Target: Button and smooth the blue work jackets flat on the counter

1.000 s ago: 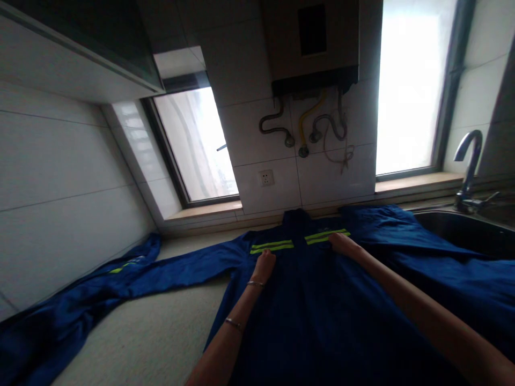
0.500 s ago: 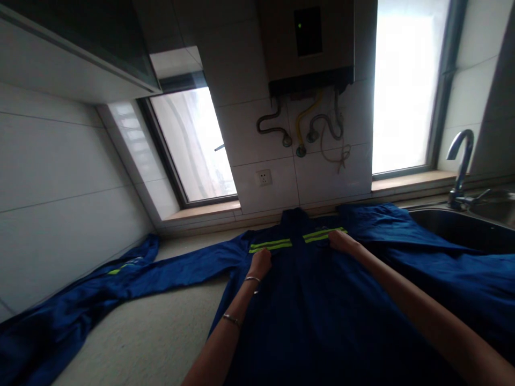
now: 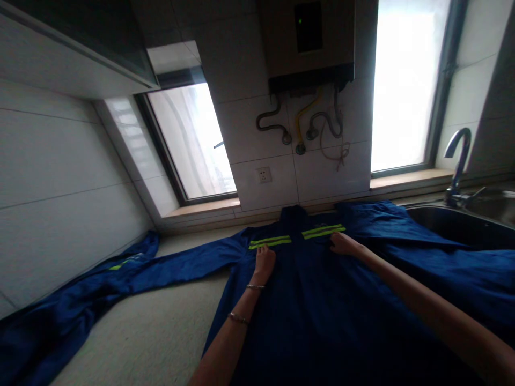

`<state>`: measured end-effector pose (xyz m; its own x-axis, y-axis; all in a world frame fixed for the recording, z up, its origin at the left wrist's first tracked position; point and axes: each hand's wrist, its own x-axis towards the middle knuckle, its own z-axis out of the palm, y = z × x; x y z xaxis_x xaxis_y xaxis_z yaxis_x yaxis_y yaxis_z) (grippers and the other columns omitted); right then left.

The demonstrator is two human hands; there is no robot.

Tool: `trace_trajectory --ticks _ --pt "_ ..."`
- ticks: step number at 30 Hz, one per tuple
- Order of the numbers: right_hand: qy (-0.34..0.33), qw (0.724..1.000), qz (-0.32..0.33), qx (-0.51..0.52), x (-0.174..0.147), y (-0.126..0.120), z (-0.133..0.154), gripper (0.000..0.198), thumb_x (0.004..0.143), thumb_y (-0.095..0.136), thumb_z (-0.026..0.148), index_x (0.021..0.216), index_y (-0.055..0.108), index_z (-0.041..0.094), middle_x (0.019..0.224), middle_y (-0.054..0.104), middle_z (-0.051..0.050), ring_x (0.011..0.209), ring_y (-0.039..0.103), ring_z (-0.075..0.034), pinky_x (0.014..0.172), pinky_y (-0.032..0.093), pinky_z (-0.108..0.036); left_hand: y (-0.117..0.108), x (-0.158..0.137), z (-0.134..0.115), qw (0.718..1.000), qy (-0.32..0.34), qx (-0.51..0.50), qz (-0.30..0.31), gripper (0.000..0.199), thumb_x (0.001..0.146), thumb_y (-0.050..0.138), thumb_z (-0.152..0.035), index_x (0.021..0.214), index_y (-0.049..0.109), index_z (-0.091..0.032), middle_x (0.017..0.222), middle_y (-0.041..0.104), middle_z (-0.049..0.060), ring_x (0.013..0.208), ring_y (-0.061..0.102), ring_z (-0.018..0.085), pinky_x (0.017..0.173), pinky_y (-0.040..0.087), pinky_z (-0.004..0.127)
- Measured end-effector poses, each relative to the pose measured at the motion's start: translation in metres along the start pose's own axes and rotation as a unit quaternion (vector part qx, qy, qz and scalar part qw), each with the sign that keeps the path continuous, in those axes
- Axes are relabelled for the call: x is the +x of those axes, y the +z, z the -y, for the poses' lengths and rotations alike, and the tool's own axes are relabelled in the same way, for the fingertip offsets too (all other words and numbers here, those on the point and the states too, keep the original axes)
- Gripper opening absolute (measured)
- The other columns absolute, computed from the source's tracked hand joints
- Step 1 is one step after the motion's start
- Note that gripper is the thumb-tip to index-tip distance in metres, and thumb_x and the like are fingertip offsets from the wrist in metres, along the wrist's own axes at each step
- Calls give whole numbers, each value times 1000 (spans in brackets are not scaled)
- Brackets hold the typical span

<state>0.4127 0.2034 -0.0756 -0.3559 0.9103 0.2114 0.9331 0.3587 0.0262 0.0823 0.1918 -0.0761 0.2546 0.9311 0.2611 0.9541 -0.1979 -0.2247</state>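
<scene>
A dark blue work jacket [image 3: 298, 289] lies spread on the counter, collar toward the wall, with yellow-green stripes across its chest. My left hand [image 3: 265, 260] is closed at the lower edge of the left chest stripe [image 3: 269, 242], fingers pinched on the jacket's cloth. Just under the right chest stripe [image 3: 324, 231], my right hand [image 3: 341, 244] is likewise closed on the fabric. One sleeve [image 3: 189, 262] stretches out to the left. Blue cloth also spreads on the right, up to the sink.
More blue clothing [image 3: 52, 316] with a yellow-green patch lies along the left wall. A sink [image 3: 432, 220] with a curved faucet [image 3: 458, 161] stands at the right. Overhead on the wall hangs a water heater [image 3: 309, 43] with hoses. The pale counter [image 3: 153, 332] shows at the left.
My left hand has shifted slightly to the right along its stripe. My right hand has moved a little right and down, still at its stripe. The jacket lies nearly the same.
</scene>
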Motion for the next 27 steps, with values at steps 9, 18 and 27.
trace_trajectory --ticks 9,18,27 --pt "97 995 -23 32 -8 8 22 65 86 32 59 142 29 25 147 25 -13 129 25 -42 98 18 -62 5 -1 -4 996 -50 -51 -62 38 83 42 -27 113 63 -15 141 38 13 131 25 37 106 12 59" --pt "223 969 73 81 32 24 24 64 81 19 72 138 27 44 152 10 -3 131 12 -48 91 3 -74 28 29 6 977 -141 -138 82 58 88 24 -50 140 30 -23 149 21 13 134 15 40 97 17 68" --pt "228 969 54 84 42 38 17 65 81 18 73 138 28 44 151 13 -3 131 13 -47 93 3 -71 50 49 13 981 -129 -132 64 59 87 24 -54 139 32 -26 147 25 14 133 18 40 96 16 69"
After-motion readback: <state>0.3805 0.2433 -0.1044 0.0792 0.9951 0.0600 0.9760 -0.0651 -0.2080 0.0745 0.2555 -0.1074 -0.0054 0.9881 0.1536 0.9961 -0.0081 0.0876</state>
